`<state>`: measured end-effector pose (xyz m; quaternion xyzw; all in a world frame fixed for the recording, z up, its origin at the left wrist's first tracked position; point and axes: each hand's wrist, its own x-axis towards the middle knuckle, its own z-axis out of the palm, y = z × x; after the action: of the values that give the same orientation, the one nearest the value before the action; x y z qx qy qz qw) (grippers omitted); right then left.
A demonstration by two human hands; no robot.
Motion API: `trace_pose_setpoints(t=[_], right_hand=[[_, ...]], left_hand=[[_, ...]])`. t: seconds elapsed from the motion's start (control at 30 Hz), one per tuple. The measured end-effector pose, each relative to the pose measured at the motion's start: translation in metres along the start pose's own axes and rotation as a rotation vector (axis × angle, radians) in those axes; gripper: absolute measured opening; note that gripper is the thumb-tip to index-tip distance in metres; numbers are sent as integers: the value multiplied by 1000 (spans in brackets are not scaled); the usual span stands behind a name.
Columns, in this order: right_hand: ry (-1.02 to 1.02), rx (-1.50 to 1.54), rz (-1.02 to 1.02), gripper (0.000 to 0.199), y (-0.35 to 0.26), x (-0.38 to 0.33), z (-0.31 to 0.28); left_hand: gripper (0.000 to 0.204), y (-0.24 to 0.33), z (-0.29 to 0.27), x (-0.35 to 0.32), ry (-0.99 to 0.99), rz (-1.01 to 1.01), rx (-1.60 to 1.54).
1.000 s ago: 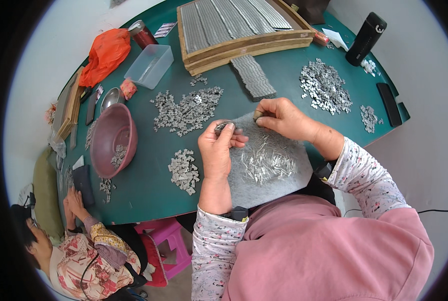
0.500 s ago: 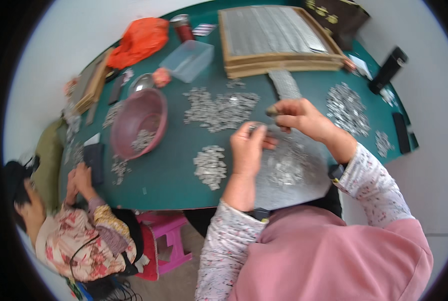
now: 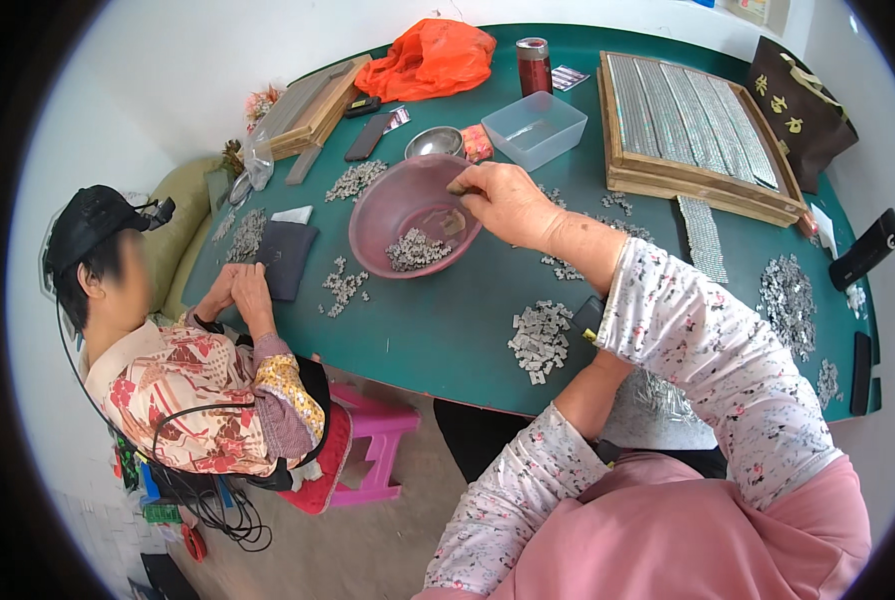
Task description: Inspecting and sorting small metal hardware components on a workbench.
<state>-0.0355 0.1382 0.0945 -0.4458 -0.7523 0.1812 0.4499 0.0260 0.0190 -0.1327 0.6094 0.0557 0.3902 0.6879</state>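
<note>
My right hand (image 3: 512, 205) reaches across to the left, over the right rim of a pink plastic basin (image 3: 367, 225). Its fingers are pinched together, with a brownish tip at their end; whether they hold anything is too small to tell. Inside the basin lies a heap of small grey metal pieces (image 3: 417, 250). My left hand is mostly covered by my right forearm, and only its wrist (image 3: 592, 392) shows. Close to that wrist sit a pile of small metal pieces (image 3: 539, 340) and a grey sheet (image 3: 657, 425) with thin shiny pieces on it.
A wooden tray (image 3: 707, 180) of grey strips stands at the back right, with one strip (image 3: 702, 240) in front. Behind the basin are a metal bowl (image 3: 434, 142), a clear box (image 3: 535, 130) and a can (image 3: 533, 68). A co-worker (image 3: 197, 390) sits at the left.
My right hand has moved left from beside my left hand to the basin. The view has turned left, and my right forearm now covers my left hand.
</note>
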Motion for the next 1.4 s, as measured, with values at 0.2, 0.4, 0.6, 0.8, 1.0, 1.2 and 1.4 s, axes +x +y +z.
trace_pose_setpoints(t=[0.2,0.4,0.6,0.8,1.0,1.2,1.4], right_hand=[[-81,-143,121,19,48,-32,-39],[-165,-233,-237,15,29,17,9],[-521,-552,3,14,44,55,83],[-507,-676,32,16,59,65,105],[-625,-737,-46,18,67,76,113],[-814,-804,-62,24,49,84,123],[-838,-855,-78,20,57,82,119]], left_hand=[[19,112,18,14,269,-56,274],[49,24,23,-3,352,158,679],[51,-20,52,1,-15,202,-1491],[49,-33,68,10,104,228,-845],[48,-38,77,14,198,209,-181],[47,-40,75,11,325,124,477],[40,6,74,21,351,-7,-1113]])
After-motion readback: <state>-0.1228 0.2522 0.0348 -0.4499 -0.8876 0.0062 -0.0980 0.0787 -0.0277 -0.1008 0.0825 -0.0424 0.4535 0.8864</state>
